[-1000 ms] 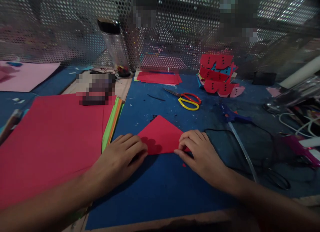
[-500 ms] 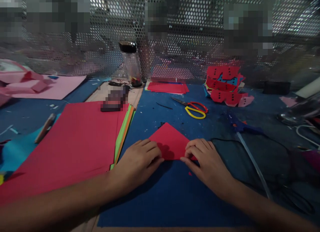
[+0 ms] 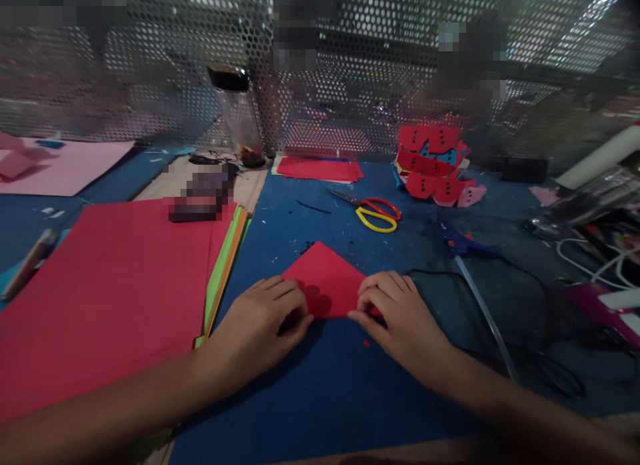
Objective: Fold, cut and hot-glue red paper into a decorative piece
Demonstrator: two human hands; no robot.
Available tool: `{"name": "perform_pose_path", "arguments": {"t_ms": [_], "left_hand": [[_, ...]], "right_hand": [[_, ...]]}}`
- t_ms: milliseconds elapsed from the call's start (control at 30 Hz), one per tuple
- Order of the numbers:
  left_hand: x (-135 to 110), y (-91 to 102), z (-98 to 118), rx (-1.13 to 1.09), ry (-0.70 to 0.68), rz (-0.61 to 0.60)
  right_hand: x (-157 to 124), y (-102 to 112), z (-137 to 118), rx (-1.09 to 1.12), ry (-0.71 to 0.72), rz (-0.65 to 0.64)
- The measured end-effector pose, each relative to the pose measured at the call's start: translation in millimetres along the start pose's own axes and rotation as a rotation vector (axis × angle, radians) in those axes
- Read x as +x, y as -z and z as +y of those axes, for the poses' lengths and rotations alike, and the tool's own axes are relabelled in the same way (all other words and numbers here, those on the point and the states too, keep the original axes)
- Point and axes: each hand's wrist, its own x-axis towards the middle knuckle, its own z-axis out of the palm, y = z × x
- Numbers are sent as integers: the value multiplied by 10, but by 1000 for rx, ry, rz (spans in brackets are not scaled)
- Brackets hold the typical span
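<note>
A red paper (image 3: 327, 281), folded into a triangle, lies on the blue table mat with its point facing away from me. My left hand (image 3: 273, 318) pinches its near left corner, thumb along the near folded edge. At the near right corner, my right hand (image 3: 395, 315) grips the same paper between thumb and curled fingers. Both outer corners are hidden under my fingers. A tiny red scrap (image 3: 367, 343) lies just below the paper, near my right thumb.
Scissors (image 3: 377, 215) with red and yellow handles lie beyond the paper. A blue glue gun (image 3: 465, 241) with its cord is at right. Large red sheets (image 3: 120, 278) are stacked at left, a clear bottle (image 3: 240, 121) behind them. Cut red pieces (image 3: 435, 165) stand near the perforated metal screen.
The view has turned slightly right, so everything sits further left. Both hands keep their hold at the corners of the folded red paper, which looks unchanged.
</note>
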Motion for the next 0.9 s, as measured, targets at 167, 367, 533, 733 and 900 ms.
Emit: {"name": "perform_pose_path", "arguments": {"t_ms": [167, 367, 533, 733, 900], "left_hand": [[-12, 48, 16, 47, -17, 6], [-28, 64, 17, 83, -35, 22], [-41, 64, 37, 119, -45, 27], [-71, 34, 67, 58, -97, 29], [-67, 1, 56, 25, -140, 36]], "right_hand": [[2, 5, -3, 27, 27, 1], [-5, 25, -22, 22, 27, -8], [-2, 35, -32, 4, 34, -9], [3, 26, -30, -10, 34, -7], [0, 35, -31, -15, 28, -9]]}}
